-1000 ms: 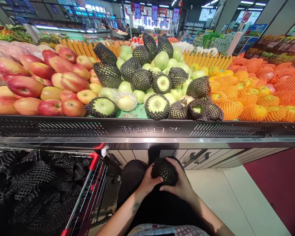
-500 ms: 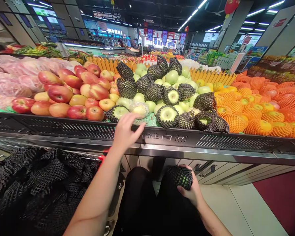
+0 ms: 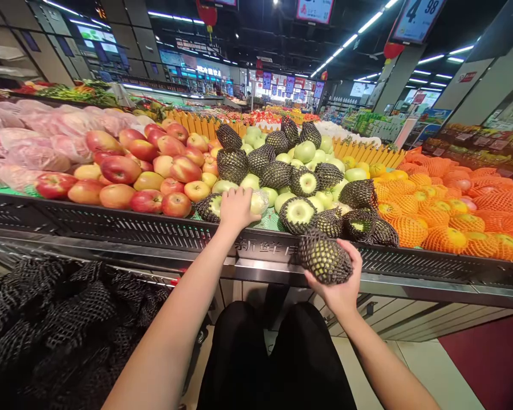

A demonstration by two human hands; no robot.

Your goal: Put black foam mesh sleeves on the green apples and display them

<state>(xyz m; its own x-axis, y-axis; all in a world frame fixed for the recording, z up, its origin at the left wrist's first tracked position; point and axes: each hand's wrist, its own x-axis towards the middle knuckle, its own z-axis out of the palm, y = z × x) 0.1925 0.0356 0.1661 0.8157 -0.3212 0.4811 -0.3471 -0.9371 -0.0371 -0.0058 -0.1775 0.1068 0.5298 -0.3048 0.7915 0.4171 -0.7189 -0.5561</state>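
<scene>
My left hand point(image 3: 239, 208) is at the front of the green apples. Its fingers bend over the left side of a pale green apple in clear plastic wrap point(image 3: 260, 201), and the thumb lies along its near side; the fingertips are hidden. A green apple in a black foam net point(image 3: 209, 208) sits just left of that hand. In my right hand point(image 3: 344, 285), a fruit in a black foam net point(image 3: 325, 257) is held above the steel edge of the stand. Bare green apples point(image 3: 304, 151) and netted ones point(image 3: 298, 214) are heaped behind.
Red-yellow apples point(image 3: 120, 169) are piled to the left, with pink plastic-wrapped produce point(image 3: 38, 148) beyond. Orange-netted fruit point(image 3: 451, 230) fills the right. A black slatted rim point(image 3: 123, 226) runs along the front. Loose black foam nets point(image 3: 68, 319) lie in a heap at lower left.
My left hand has come down onto the plastic-wrapped apple. My right hand has raised the netted fruit from over my leg to the stand's front edge. The view has tilted up slightly.
</scene>
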